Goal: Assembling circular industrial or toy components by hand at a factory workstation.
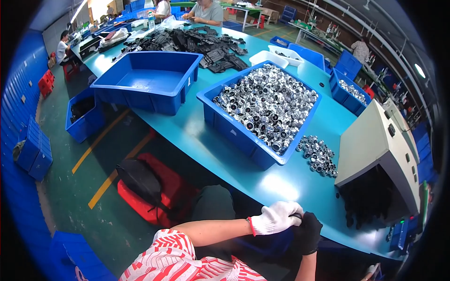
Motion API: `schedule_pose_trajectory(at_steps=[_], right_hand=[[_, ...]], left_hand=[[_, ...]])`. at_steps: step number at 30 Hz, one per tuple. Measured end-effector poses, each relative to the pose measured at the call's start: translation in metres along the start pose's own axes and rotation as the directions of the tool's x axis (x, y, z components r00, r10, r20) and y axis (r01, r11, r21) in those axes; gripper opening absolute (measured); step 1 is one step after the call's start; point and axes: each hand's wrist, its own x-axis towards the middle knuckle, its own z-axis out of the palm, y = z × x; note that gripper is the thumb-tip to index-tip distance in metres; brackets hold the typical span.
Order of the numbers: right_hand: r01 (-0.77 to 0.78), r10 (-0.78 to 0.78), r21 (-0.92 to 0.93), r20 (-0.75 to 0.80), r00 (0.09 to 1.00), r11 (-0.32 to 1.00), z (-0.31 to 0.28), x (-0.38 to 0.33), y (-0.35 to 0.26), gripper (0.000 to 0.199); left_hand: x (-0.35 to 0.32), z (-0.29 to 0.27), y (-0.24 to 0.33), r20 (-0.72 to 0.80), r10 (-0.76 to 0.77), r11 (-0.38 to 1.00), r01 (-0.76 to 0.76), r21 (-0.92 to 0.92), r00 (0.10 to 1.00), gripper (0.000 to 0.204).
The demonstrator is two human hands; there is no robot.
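Busy workshop with a green floor, and a big teal bench (187,131) running away from the person, a big blue bin (234,145) full of shiny little round parts (267,107) sitting on it. So the white-gloved left hand (276,218) and the black-gloved right hand (309,229) are right together at the near edge of the bench, fingers curled in and meeting. Looks like a small dark bit sits between them, but it could just be black glove, so honestly I can't tell if they've got hold of anything or how far open the fingers are underneath. For the same reason, no clue which way a piece in there would point. What matters for reaching, I'd say, is the layout around the right hand: the loose heap of shiny parts (318,154) lies ahead and a bit to the right of the fingers, between the blue bin and the beige box (375,145), while the dark pieces (368,196) in the mouth of that box are off to the right. Right hand's nearer to both, left would have to cross over. Heap's all jumbled, no shared long axis that I can see.
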Motion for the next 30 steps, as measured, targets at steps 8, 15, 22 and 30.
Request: schedule_pose_trajectory(at_steps=[8,15,22,30], right_hand=[[-0.185,0.189,0.253,0.011,0.982,0.95,0.011,-0.002,0.0,0.023],[0.057,-0.064,0.057,0.125,0.99,0.997,0.003,0.007,0.002,0.022],[-0.063,0.06,0.135,0.027,0.998,0.989,0.0,-0.007,-0.012,0.02],[-0.332,0.259,0.616,0.207,0.943,0.715,0.018,0.019,-0.003,0.045]], left_hand=[[0.003,-0.008,-0.001,0.049,-0.065,0.985,0.072,-0.155,0.997,0.031],[-0.008,-0.008,0.016,-0.033,-0.023,0.993,0.026,0.117,0.999,0.028],[-0.003,-0.006,0.002,0.041,-0.093,0.996,0.093,-0.008,0.995,0.041],[0.009,-0.021,-0.019,0.009,-0.322,0.741,0.258,-0.62,0.947,0.033]])
